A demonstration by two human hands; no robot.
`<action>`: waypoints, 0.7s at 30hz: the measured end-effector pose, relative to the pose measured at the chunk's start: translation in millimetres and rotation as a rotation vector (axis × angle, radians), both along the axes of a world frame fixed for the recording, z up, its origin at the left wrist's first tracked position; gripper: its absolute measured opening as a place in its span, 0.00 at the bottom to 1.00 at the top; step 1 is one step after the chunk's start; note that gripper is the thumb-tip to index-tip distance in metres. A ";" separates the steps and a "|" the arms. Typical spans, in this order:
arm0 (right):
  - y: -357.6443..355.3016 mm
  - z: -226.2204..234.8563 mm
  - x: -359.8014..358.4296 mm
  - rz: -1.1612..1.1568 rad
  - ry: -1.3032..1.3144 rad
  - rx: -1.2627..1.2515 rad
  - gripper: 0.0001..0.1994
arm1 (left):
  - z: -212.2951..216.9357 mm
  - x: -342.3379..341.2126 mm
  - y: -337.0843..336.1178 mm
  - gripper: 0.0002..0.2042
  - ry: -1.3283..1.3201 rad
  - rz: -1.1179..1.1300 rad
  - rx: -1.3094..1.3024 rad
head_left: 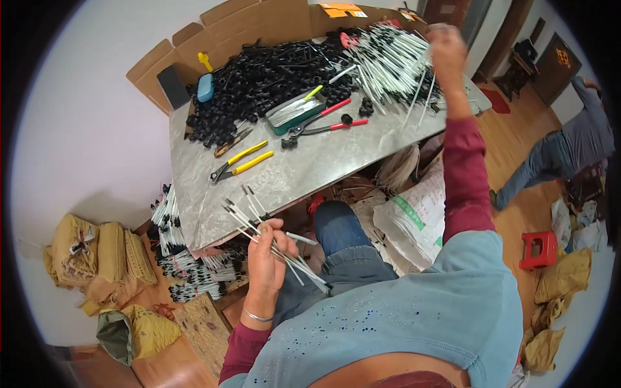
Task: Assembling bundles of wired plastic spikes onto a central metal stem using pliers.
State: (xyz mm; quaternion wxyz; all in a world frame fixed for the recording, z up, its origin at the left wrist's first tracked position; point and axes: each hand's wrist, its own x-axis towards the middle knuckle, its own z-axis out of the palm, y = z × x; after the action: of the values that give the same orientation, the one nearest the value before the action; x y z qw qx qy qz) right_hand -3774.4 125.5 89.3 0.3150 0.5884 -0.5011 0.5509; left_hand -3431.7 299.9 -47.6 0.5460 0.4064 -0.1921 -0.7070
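Several thin white rods with black ends (301, 266) are gripped in my left hand (264, 258), fanned out in front of my lap near the table's front edge. My right hand (447, 50) reaches to the far right of the table, at the edge of a heap of white rods (394, 61). Its fingers are blurred, so I cannot make out whether they hold anything. To the left of that heap lies a broad pile of small black plastic parts (259, 81).
Yellow-handled pincers (242, 161), red-handled cutters (326, 123) and a green tray (282, 124) lie on the grey table (194, 213). Cardboard (259, 27) walls its back. Bundled rods (194, 268) stand below left. A red stool (538, 251) and another person (563, 145) are at right.
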 end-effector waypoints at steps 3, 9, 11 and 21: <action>90.9 28.2 43.2 0.454 -0.694 -0.071 0.11 | -12.1 4.5 -1.5 0.16 0.086 -0.098 -0.133; 149.4 -72.8 103.5 0.772 -0.824 0.542 0.11 | -3.5 -19.8 -16.3 0.21 0.009 -0.056 -0.220; 160.7 -109.1 141.6 0.986 -1.229 0.827 0.10 | 1.6 -22.4 -22.2 0.22 0.048 -0.039 -0.264; 149.3 -118.5 185.2 1.333 -1.313 1.099 0.11 | 3.1 1.7 -11.6 0.17 -0.046 0.055 -0.235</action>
State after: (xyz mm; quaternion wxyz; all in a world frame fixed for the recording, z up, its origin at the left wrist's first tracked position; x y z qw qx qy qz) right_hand -3589.2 274.8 -29.2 -0.6839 0.3934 -0.3295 0.5187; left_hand -3430.0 288.4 -44.5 0.6043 0.3609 -0.2749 -0.6549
